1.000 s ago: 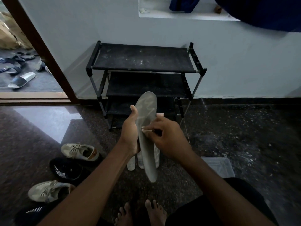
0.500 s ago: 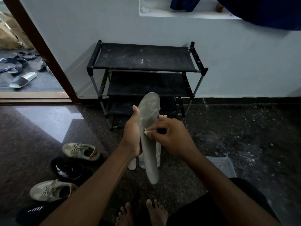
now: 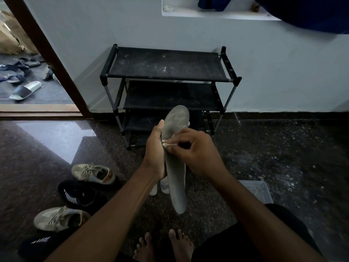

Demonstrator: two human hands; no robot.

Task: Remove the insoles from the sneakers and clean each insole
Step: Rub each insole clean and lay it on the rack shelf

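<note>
My left hand (image 3: 154, 150) grips a long grey insole (image 3: 176, 184) by its left edge and holds it upright in front of me, toe end up. My right hand (image 3: 196, 154) pinches a small white cotton swab (image 3: 167, 143) whose tip presses on the insole's middle near the left edge. Other pale insoles (image 3: 164, 186) lie on the floor below, mostly hidden by the held one. Two beige sneakers (image 3: 94, 173) (image 3: 58, 218) and two black sneakers (image 3: 79, 195) (image 3: 37, 244) sit on the floor at the left.
A black three-tier shoe rack (image 3: 166, 67) stands against the wall just beyond my hands. A clear plastic box (image 3: 258, 191) sits on the dark floor at my right. My bare feet (image 3: 164, 246) are below. A doorway at left shows scattered sandals (image 3: 24, 89).
The swab tip has slid leftward across the insole toward my left thumb. The insole stays upright in my left hand.
</note>
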